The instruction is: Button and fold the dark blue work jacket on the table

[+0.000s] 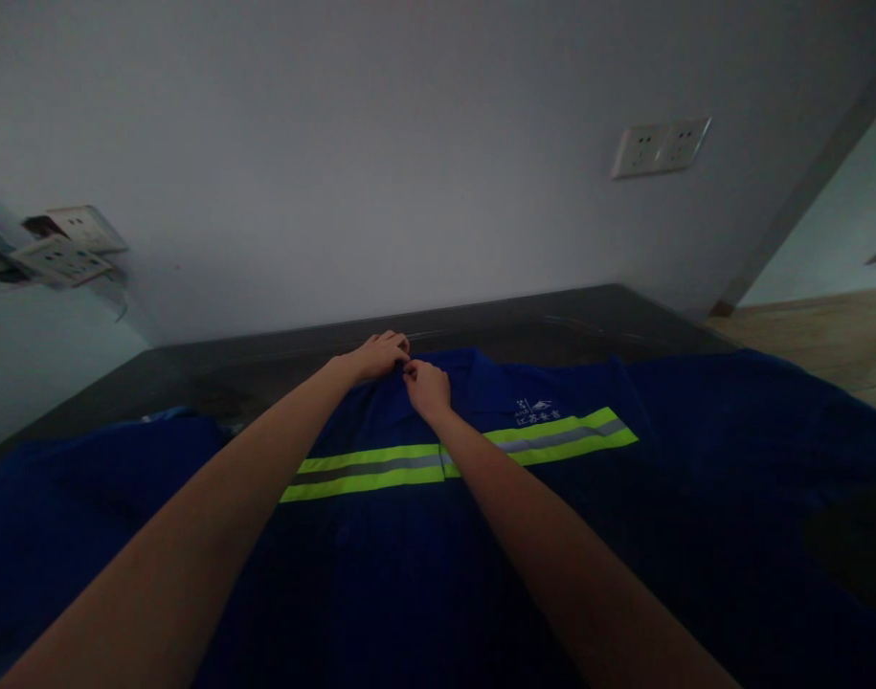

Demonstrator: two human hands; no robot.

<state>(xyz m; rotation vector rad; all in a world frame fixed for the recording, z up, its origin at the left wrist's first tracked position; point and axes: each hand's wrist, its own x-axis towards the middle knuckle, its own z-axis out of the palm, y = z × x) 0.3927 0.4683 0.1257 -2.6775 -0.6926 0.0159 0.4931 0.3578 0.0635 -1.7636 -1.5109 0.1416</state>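
Observation:
A dark blue work jacket [398,555] lies spread out, front side up, with its collar at the far end. Yellow-green strips with a grey middle [559,437] cross its chest, and white lettering [536,413] sits above the right one. My left hand [380,354] is closed on the jacket at the collar. Close beside it, my right hand [429,388] pinches the jacket near the collar opening. The fingertips of both hands almost meet; the small part between them is too dark to make out.
Under the jacket is a dark table [552,330] pushed against a white wall [380,172]. Wall sockets [660,148] are at the upper right, and more sockets [71,251] at the left. More blue cloth [100,507] covers the left side. Wooden flooring [818,330] shows at the right.

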